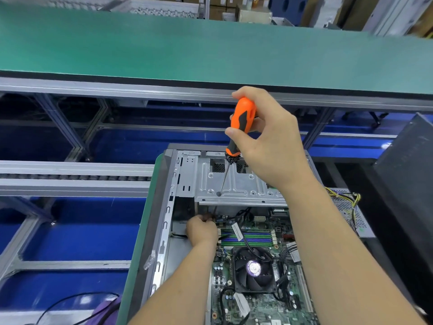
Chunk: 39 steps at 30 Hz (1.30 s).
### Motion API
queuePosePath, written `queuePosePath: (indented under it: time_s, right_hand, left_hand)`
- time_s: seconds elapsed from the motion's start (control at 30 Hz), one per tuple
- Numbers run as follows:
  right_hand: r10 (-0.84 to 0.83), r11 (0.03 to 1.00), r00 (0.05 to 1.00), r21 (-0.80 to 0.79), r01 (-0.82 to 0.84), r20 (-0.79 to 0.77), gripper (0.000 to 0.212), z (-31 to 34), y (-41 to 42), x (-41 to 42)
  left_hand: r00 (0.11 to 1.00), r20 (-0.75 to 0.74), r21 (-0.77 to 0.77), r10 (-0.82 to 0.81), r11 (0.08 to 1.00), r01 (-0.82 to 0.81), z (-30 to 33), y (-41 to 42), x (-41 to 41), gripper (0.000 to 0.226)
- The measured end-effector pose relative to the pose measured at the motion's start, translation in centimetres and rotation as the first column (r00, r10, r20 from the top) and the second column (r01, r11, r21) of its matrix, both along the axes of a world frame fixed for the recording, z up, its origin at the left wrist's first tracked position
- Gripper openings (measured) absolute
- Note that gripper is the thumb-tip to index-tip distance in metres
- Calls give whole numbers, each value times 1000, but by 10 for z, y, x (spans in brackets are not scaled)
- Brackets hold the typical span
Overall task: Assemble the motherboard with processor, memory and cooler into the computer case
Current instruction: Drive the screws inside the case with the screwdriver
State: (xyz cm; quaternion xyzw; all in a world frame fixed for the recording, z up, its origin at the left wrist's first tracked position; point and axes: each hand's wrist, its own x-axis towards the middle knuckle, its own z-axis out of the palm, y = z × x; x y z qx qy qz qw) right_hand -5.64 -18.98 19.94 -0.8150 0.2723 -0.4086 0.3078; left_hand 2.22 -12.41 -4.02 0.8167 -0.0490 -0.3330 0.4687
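Observation:
An open grey computer case (164,207) lies flat in front of me with the green motherboard (257,301) inside it. A black cooler fan (254,269) sits on the board, with the memory slots (248,238) just beyond it. My right hand (269,139) grips the orange and black handle of a screwdriver (241,118). Its thin shaft passes down through a hole in the silver drive cage (234,184). My left hand (202,229) is down at the board's far left corner, fingers pinched at the shaft's tip; whatever it pinches is hidden.
A green conveyor belt (210,50) runs across above the case. Roller rails (70,177) and blue floor (82,231) lie to the left. A dark case panel (407,184) stands at the right beside a power supply with yellow and black wires (346,198). A black cable (70,301) lies at the lower left.

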Motion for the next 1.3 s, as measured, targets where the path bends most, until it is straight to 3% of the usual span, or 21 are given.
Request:
queuePosePath:
  time_s: [0.33, 0.87, 1.0, 1.2, 1.3]
  right_hand:
    - [1, 999, 1000, -49, -1, 1, 44, -2, 2, 2]
    - [0, 1000, 1000, -15, 0, -2, 44, 4, 1, -4]
    - [8, 1000, 1000, -4, -8, 6, 44, 3, 1, -3]
    - [12, 1000, 1000, -8, -12, 11, 44, 5, 0, -3]
    - [9, 1000, 1000, -3, -9, 12, 44, 4, 0, -3]
  left_hand:
    - [978, -193, -82, 81, 992, -98, 6, -2, -1, 27]
    - [984, -172, -59, 51, 996, -62, 5, -2, 0, 33]
    - [981, -185, -80, 62, 994, -78, 7, -1, 0, 33]
    - [970, -214, -101, 116, 985, -140, 6, -1, -1, 15]
    - [963, -226, -107, 147, 979, -175, 5, 0, 0, 25]
